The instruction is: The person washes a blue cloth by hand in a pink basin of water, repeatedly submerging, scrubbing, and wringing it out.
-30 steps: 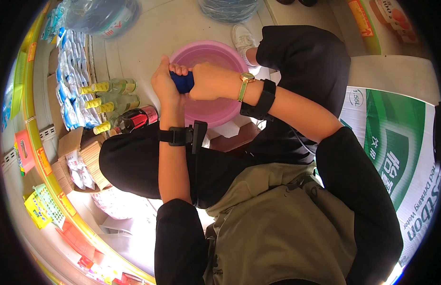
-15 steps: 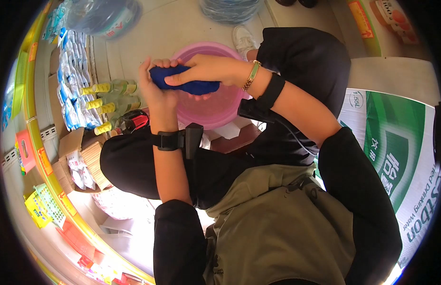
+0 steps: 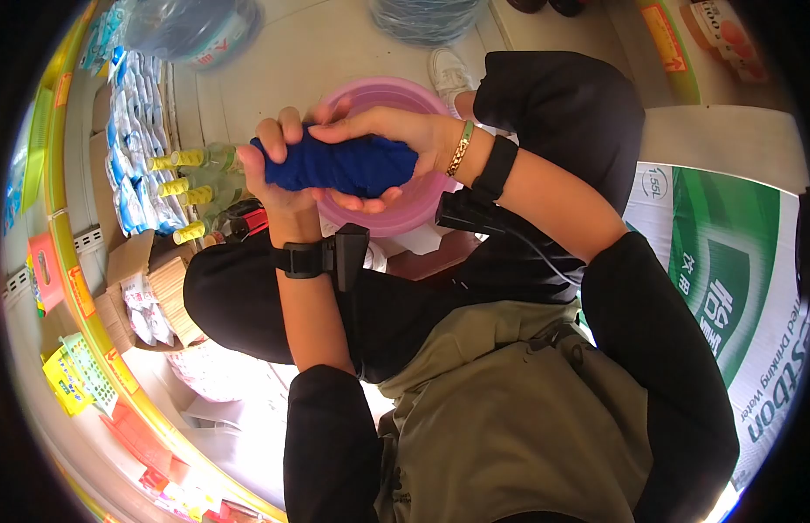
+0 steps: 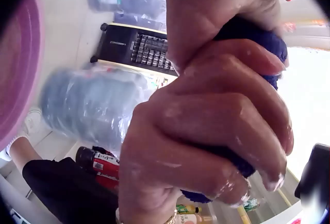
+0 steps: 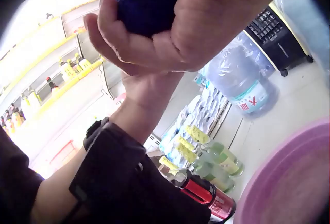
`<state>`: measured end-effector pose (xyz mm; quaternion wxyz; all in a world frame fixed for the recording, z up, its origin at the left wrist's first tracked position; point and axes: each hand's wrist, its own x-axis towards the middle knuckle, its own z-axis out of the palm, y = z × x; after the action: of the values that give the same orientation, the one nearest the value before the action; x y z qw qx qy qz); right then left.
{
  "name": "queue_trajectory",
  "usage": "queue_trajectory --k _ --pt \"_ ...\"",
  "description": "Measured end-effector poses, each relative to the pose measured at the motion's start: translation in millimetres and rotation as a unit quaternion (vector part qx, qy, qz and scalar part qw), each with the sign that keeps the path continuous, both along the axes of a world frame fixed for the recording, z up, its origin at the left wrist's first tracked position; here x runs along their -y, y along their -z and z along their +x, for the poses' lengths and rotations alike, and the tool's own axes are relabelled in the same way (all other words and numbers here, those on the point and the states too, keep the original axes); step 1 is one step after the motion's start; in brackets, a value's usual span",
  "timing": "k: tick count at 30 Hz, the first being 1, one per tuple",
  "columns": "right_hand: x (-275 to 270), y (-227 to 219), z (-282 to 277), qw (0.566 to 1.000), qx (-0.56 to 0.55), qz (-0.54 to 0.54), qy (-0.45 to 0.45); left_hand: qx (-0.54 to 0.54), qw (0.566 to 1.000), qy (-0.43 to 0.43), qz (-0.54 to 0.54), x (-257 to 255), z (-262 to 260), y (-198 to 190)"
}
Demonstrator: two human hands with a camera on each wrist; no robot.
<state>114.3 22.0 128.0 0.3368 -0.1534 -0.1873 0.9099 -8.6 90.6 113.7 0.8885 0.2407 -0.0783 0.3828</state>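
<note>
A dark blue cloth (image 3: 340, 166), bunched into a thick roll, is held between both hands above the pink basin (image 3: 392, 228). My left hand (image 3: 287, 199) grips its left end, fingers curled over the top and thumb along the side. My right hand (image 3: 401, 129) holds the other end, with thumb on top and fingertips showing beneath. In the left wrist view, the curled right fingers (image 4: 242, 126) have white specks like suds on them and cover much of the cloth (image 4: 252, 38). The right wrist view shows the cloth (image 5: 149, 5) tucked into the right hand (image 5: 154, 46).
Left of the basin stand several clear bottles (image 3: 217, 187) with yellow caps and a dark bottle with a red label (image 3: 248, 222). Large water jugs (image 3: 191, 30) stand beyond. Shelving (image 3: 69, 261) curves along the left; a green and white carton (image 3: 719, 261) sits at right.
The cloth was mostly hidden in the fists, then came into view as a long roll. Both hands have shifted their grip along it, and the left hand has moved left.
</note>
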Motion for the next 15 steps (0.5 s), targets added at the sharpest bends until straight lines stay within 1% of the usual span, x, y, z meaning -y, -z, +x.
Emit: queue_trajectory --k 1,2,3,5,7,9,11,12,14,15 --pt "0 0 0 1.0 0.0 0.0 0.0 0.017 0.999 0.024 0.013 -4 -1 1" --pt "0 -1 1 0.999 -0.039 0.004 0.011 0.035 0.998 0.048 0.026 -7 -3 3" --pt "0 -2 2 0.997 -0.078 0.008 0.023 0.036 0.998 0.048 0.025 -10 -5 1" --pt "-2 1 2 0.996 -0.087 0.015 0.017 0.02 0.993 0.078 -0.082 -16 -10 -1" --pt "-2 1 2 0.995 -0.096 0.022 0.011 0.031 0.991 0.083 -0.097 -17 -9 -4" --pt "0 -1 3 0.994 -0.049 0.083 0.053 0.043 0.989 0.088 -0.114 -18 -9 -8" --pt "2 -4 4 0.992 -0.062 0.084 0.068 0.0 0.999 0.024 -0.028 -18 -9 -12" --pt "2 -4 4 0.99 -0.077 0.086 0.082 0.0 0.999 0.022 -0.029 -18 -9 -12" --pt "-1 2 5 0.99 -0.089 0.088 0.072 -0.054 0.996 -0.047 0.06 -18 -7 -10" --pt "-3 3 5 0.989 -0.101 0.091 0.064 -0.054 0.996 -0.049 0.06 -19 -6 -9"
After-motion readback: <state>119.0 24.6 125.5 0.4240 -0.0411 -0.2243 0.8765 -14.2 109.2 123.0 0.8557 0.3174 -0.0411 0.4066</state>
